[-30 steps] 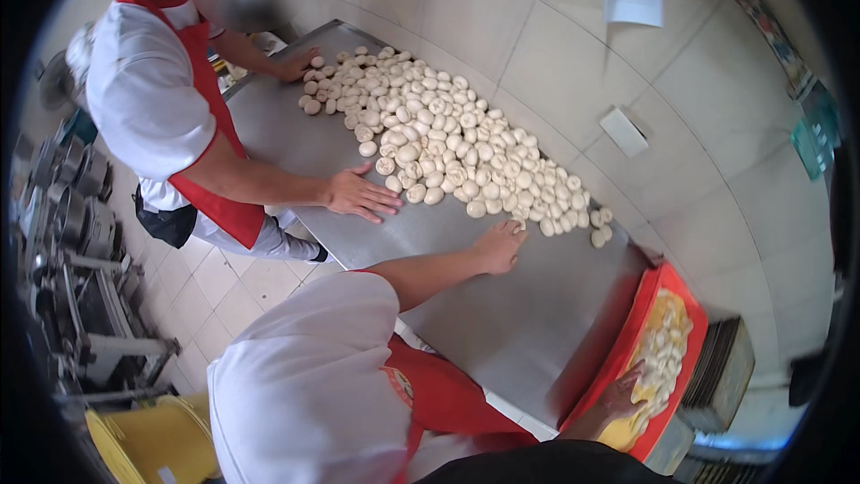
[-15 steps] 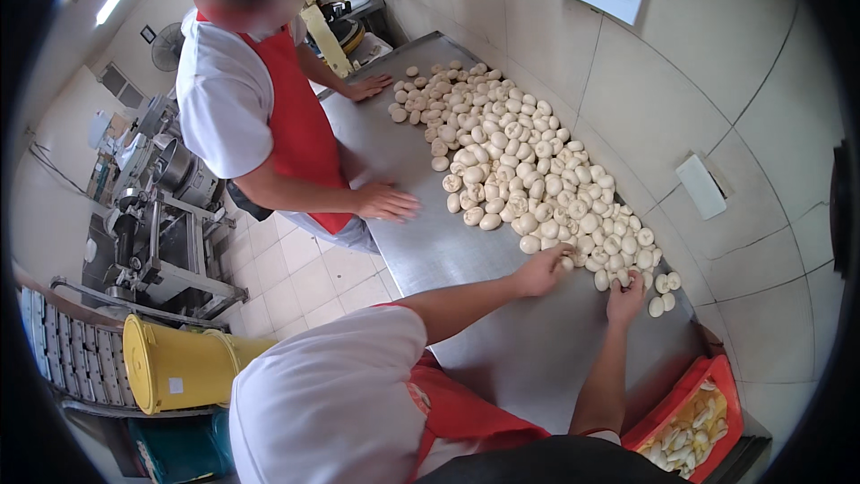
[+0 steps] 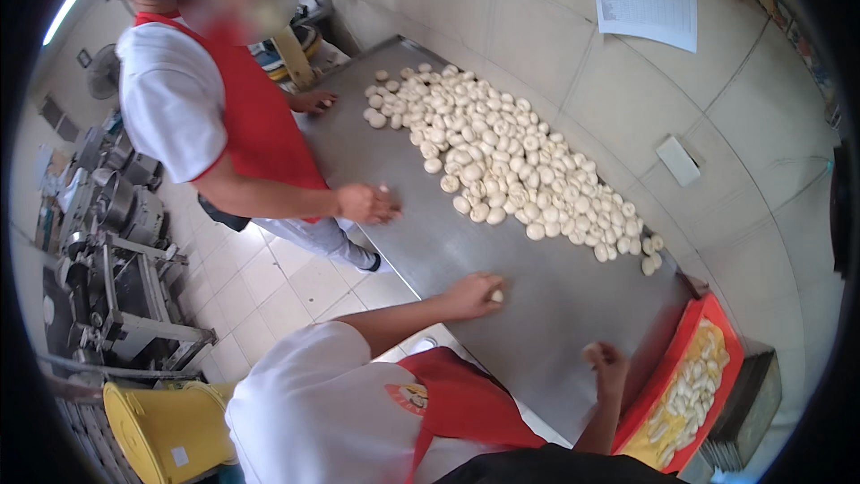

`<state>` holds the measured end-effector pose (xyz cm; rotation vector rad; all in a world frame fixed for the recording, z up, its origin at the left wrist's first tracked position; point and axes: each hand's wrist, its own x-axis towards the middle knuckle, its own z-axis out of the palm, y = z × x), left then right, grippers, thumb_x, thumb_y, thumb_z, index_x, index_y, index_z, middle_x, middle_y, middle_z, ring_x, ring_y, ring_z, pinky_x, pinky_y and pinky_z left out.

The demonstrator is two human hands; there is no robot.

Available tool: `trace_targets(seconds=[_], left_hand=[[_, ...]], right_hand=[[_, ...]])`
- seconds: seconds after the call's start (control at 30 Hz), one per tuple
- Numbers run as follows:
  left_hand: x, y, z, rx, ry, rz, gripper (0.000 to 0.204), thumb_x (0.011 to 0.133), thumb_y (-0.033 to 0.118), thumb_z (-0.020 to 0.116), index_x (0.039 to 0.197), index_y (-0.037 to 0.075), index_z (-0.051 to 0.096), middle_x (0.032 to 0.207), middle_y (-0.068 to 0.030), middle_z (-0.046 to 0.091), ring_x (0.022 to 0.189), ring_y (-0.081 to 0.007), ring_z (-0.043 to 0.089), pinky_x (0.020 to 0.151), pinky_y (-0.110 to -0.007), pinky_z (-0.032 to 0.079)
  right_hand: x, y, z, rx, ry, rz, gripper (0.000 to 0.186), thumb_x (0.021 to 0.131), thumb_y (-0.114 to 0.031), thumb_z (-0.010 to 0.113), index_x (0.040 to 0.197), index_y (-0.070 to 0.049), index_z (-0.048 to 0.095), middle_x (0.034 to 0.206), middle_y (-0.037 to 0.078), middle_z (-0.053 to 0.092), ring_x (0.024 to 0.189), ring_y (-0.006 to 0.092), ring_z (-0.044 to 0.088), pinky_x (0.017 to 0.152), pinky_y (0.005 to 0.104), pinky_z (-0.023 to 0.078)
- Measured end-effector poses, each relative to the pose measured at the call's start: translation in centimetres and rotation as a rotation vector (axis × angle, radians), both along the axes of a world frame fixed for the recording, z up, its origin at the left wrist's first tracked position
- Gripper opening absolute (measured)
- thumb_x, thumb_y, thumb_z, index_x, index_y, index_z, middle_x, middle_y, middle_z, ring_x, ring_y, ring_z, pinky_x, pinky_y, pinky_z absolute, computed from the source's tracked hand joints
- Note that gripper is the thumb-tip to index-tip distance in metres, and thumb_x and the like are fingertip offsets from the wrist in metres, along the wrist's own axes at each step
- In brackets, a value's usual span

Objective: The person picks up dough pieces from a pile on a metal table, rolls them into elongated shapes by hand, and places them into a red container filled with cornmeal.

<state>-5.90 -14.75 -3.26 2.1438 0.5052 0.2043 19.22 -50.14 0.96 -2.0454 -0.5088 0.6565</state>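
Small pale dough balls point(image 3: 511, 148) lie in a long heap on the steel table point(image 3: 520, 358), along the wall side. My left hand point(image 3: 473, 294) is over the table's near part, its fingers closed round a dough ball point(image 3: 496, 296) that shows at the fingertips. Over the right part of the table, my right hand point(image 3: 609, 367) pinches another pale dough ball point(image 3: 591, 353), slightly blurred. Both hands are apart from the heap.
Across the table's left edge stands a co-worker in a red apron point(image 3: 269, 139), one hand point(image 3: 367, 204) over the steel. At the right end sits a red crate point(image 3: 634, 403) of elongated dough pieces. Yellow buckets point(image 3: 161, 426) stand lower left; machines point(image 3: 134, 296) line the far left.
Both my hands have drawn back from the heap toward me, each with a dough ball. The co-worker's near hand has gone from flat to curled. The view has shifted.
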Motion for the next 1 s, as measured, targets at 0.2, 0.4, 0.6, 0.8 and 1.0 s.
trace_targets(seconds=[0.2,0.4,0.6,0.8,1.0], left_hand=[[-8.4,-1.6,-3.8,0.396,-0.052,-0.552,0.058,0.089,0.011,0.071,0.144,-0.001,0.058,0.146,-0.0228,0.058,0.144,-0.0415,0.050,0.123,-0.049,0.041],[-1.9,-3.4,-4.3,0.456,-0.061,-0.481,0.086,0.098,0.033,0.068,0.168,0.002,0.029,0.175,-0.0207,0.028,0.164,-0.0367,0.023,0.135,-0.049,0.019],[13.5,-3.4,-2.8,0.533,-0.008,-0.459,0.095,0.099,0.055,0.064,0.169,0.003,0.028,0.176,-0.0213,0.027,0.166,-0.0397,0.017,0.134,-0.059,0.009],[19.1,-5.4,-2.5,0.421,0.026,-0.235,0.093,0.101,0.056,0.061,0.167,-0.002,0.028,0.172,-0.0261,0.031,0.162,-0.0436,0.025,0.135,-0.050,0.016],[2.2,-8.3,-3.1,0.393,0.081,-0.417,0.096,0.095,0.043,0.072,0.166,-0.004,0.029,0.171,-0.0274,0.033,0.162,-0.0438,0.026,0.133,-0.050,0.020]], right_hand=[[-13.7,-6.7,-4.3,-0.318,-0.501,0.085,0.030,0.101,-0.015,0.071,0.125,0.002,0.073,0.107,0.019,0.077,0.098,0.0359,0.075,0.086,0.0457,0.059],[-14.2,-1.2,-9.3,-0.667,-0.660,0.118,0.093,0.106,-0.051,0.055,0.169,0.006,0.016,0.177,0.029,0.016,0.164,0.0488,0.016,0.131,0.0611,0.016],[2.0,7.7,-7.1,-0.843,-0.692,0.148,0.088,0.106,-0.062,0.049,0.172,-0.009,0.024,0.179,0.021,0.019,0.165,0.0432,0.019,0.130,0.0606,0.018],[7.3,10.3,-8.2,-0.651,-0.770,-0.041,0.076,0.111,-0.057,0.043,0.166,-0.006,0.037,0.175,0.019,0.033,0.162,0.0403,0.027,0.130,0.0557,0.024],[-9.5,2.3,-8.7,-0.496,-0.888,0.067,0.074,0.102,-0.041,0.066,0.157,0.004,0.045,0.167,0.025,0.041,0.154,0.0442,0.039,0.127,0.0568,0.029]])
